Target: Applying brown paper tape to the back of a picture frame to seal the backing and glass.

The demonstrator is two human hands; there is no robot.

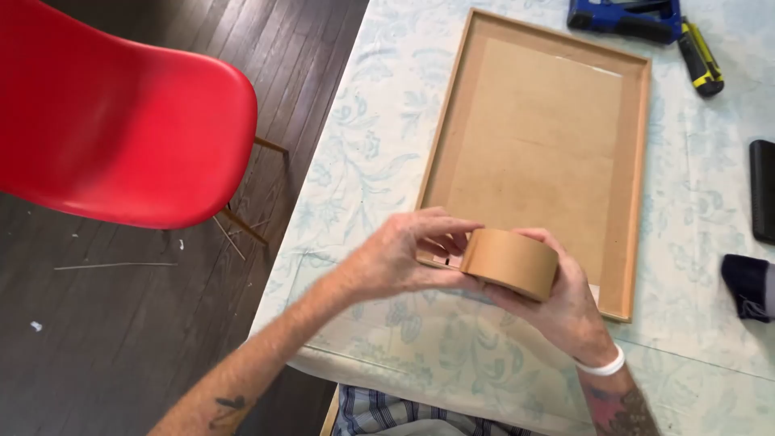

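Low in the middle of the frame: tape roll point(510, 262), brown, held above the near edge of the table point(710, 323), just over the lower left corner of the frame point(638, 178). Right hand point(565, 311) cupped under and behind the roll, fingers curled up its far side, closed on it; white band point(601, 367) at the wrist, tattoo on the forearm below. Left hand point(395, 258) pressed to the roll's left face, thumb beneath, fingertips point(456, 228) bent over the top edge and pinching at the rim, gripping too; whether a loose tape end sits between them, impossible to tell. Frame lying back side up, brown board inside a wooden border, stretching from centre to the upper right. Cloth pale with a blue-green leaf pattern. Upper right: blue tool point(626, 18) partly cut off by the edge, and just beside it a yellow and black knife point(699, 58). Right edge: flat black thing point(762, 190), and lower down a dark sleeve point(747, 284) of someone else, hardly in view. Upper left: red chair point(121, 121) on thin wooden legs over a dark plank floor point(105, 339) with a few pale scraps. Bottom centre: blue checked cloth point(387, 412) under the table edge.
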